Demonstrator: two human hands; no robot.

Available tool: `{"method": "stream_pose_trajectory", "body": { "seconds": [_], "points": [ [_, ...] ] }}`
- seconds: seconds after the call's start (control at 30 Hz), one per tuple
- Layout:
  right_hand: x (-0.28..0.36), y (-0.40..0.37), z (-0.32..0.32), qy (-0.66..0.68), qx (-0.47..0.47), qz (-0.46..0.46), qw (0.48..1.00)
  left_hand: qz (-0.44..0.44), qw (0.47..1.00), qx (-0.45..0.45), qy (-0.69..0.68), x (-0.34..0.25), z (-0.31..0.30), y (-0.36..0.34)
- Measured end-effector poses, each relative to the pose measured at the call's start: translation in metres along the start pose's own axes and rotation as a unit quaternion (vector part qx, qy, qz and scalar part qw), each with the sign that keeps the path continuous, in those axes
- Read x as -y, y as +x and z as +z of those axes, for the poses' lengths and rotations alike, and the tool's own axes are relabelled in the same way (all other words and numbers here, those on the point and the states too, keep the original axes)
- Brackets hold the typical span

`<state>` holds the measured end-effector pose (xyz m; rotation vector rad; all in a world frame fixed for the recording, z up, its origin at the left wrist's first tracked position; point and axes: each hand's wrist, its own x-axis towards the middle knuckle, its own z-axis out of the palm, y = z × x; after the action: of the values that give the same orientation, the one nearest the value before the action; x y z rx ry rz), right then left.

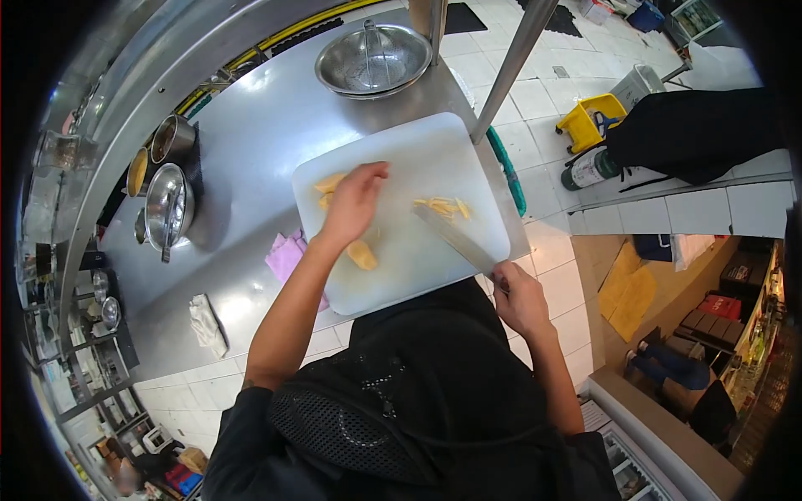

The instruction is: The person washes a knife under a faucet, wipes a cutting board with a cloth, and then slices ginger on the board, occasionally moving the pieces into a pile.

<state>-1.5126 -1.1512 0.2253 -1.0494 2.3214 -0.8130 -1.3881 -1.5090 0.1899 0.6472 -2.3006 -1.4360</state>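
A white cutting board (pixel 418 275) lies on the steel counter. My right hand (pixel 520 294) is closed round the handle of a knife (pixel 458 240), whose blade points up and left over the board. Thin yellow strips (pixel 443 206) lie by the blade's tip. My left hand (pixel 357 199) is above the board's left part, its fingers pointing up and right; whether anything is under them is hidden. Yellow pieces (pixel 327 184) lie just left of it, and a larger yellow piece (pixel 362 255) rests below it, near the wrist.
A steel colander (pixel 373 60) stands behind the board. Bowls (pixel 169 207) and pots (pixel 173 139) are at the left. A pink cloth (pixel 286 255) touches the board's left side; a white cloth (pixel 207 326) lies farther left. A metal post (pixel 510 75) rises at the board's right corner.
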Motion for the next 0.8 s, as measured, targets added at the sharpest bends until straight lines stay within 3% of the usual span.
{"method": "stream_pose_trajectory", "body": {
  "seconds": [0.03,0.1,0.27,0.37,0.47,0.53,0.6,0.73,0.8],
  "points": [
    [0.006,0.002,0.001,0.004,0.000,0.002,1.000,-0.002,1.000,0.003,0.003,0.011,-0.012,-0.005],
    [0.021,0.009,0.006,0.085,0.113,-0.004,0.990,-0.071,0.992,-0.076,-0.076,0.025,-0.028,-0.020],
    [0.026,0.030,0.049,0.156,0.190,-0.039,0.968,-0.099,0.975,-0.146,-0.131,0.026,-0.028,-0.053],
    [0.014,0.036,0.058,0.174,0.197,0.000,0.965,-0.122,0.968,-0.171,-0.139,0.025,-0.023,-0.070],
    [-0.001,0.035,0.041,0.216,0.119,0.080,0.966,-0.130,0.963,-0.184,-0.148,0.026,-0.012,-0.086],
    [-0.003,0.035,0.020,0.336,0.129,0.207,0.910,-0.123,0.964,-0.184,-0.151,0.021,-0.002,-0.088],
    [-0.006,0.031,0.015,0.355,0.115,0.187,0.909,-0.048,0.987,-0.145,-0.059,0.010,0.010,-0.087],
    [0.006,0.028,0.020,0.444,0.105,0.134,0.880,-0.028,0.991,-0.122,-0.046,-0.015,0.027,-0.081],
    [0.008,0.023,0.020,0.486,0.092,0.123,0.860,0.017,0.980,-0.169,0.103,-0.002,0.027,-0.086]
  ]
}}
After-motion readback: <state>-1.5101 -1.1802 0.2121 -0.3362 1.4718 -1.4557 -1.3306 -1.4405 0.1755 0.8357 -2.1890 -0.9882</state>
